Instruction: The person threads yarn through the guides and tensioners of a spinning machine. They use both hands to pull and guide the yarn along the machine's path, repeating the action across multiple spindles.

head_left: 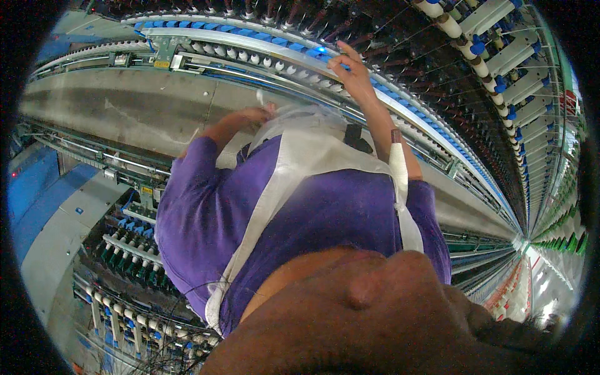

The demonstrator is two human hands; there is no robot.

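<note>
1. Head view: the right hand (355, 78) reaches over the machine's long silver rail (262, 49), its fingers overlapping the blue strip (250, 41); whether they touch it, or pinch a thin thread, I cannot tell.
2. The left hand (257, 114) is well apart from the right, near the waist beside the clear plastic (306, 117). A small white wisp (260, 97) shows just beside its fingers; I cannot tell whether they grip it.
3. Mind where the work lies: the white bobbins (243, 55) stand in a row on the near side of that rail, while the dark red spindles (315, 22) line its far side. Good work here probably calls for a light, fingertip reach between the two rows.
4. Best keep the right wrist raised, so the forearm does not brush the bobbins beneath it.
5. Keep the clear plastic gathered close to the body; loose folds near the machine's near edge could snag.
6. Watch the yarn-wound tube (398, 165) against the apron strap (409, 228) by the right arm: leaning farther in might knock it.
7. Move one hand at a time, with the other steady.
</note>
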